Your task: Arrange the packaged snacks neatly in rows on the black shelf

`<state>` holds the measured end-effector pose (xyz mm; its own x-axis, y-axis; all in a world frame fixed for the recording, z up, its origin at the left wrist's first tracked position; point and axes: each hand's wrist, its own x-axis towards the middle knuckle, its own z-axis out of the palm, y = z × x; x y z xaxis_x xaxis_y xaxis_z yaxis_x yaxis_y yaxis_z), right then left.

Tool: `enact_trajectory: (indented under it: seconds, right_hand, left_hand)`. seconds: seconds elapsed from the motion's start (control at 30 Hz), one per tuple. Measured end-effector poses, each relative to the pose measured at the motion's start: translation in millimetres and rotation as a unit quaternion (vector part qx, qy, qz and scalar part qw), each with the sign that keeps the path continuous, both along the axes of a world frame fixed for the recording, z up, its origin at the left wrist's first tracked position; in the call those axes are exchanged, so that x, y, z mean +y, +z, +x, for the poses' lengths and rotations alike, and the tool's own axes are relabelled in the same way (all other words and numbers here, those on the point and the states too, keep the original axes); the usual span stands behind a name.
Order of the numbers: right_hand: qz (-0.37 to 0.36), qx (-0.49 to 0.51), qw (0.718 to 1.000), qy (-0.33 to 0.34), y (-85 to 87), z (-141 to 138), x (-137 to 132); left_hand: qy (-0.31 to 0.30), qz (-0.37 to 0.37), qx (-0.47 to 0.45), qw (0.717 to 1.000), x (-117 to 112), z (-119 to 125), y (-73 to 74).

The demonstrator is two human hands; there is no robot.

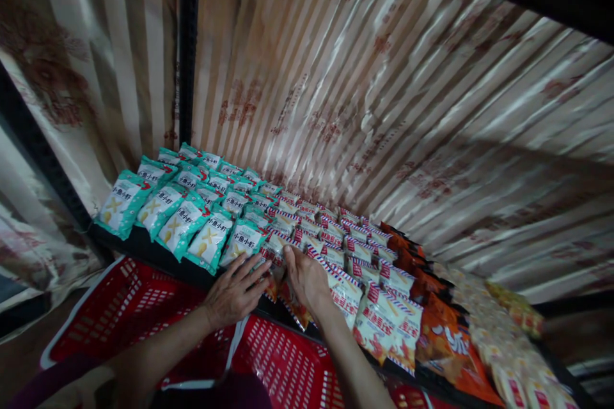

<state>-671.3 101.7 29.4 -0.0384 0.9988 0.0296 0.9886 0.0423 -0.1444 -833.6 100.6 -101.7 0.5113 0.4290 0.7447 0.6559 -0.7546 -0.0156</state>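
My left hand (238, 289) lies with its fingers spread against the front of the shelf display, touching a teal-and-white snack packet (242, 241) and the edge of the snack packet beside it. My right hand (309, 278) is curled at the front of the neighbouring rows, closed on a snack packet (293, 307) with a striped top edge. Its fingertips are partly hidden behind the hand. To its right stand more white-and-red snack packets (387, 323) with blue-and-red striped edges, tilted back in rows.
Two red plastic baskets (288, 358) with pale rims sit below the shelf's front edge. Orange snack bags (451, 345) and pale small packs (503, 332) fill the right side. A striped curtain (364, 108) hangs behind, with a dark upright post (188, 45) at left.
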Motion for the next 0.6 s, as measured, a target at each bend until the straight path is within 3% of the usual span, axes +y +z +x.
enact_trajectory:
  seconds: [0.33,0.4,0.5,0.6]
  right_hand:
    - [0.06,0.128,0.989,0.033,-5.5,8,-8]
    - [0.134,0.155,0.979,0.006,-8.3,16,-16]
    - [0.275,0.198,0.938,-0.073,-25.1,33,-35]
    - [0.314,0.245,0.905,-0.15,-55.2,48,-58]
  left_hand:
    - [-0.008,-0.033,0.002,0.999,1,3,-0.9]
    - [-0.008,-0.035,0.008,0.999,1,3,-1.2]
    - [-0.006,-0.036,0.018,0.999,1,3,-2.3]
    - [-0.001,-0.034,0.022,0.999,1,3,-3.1]
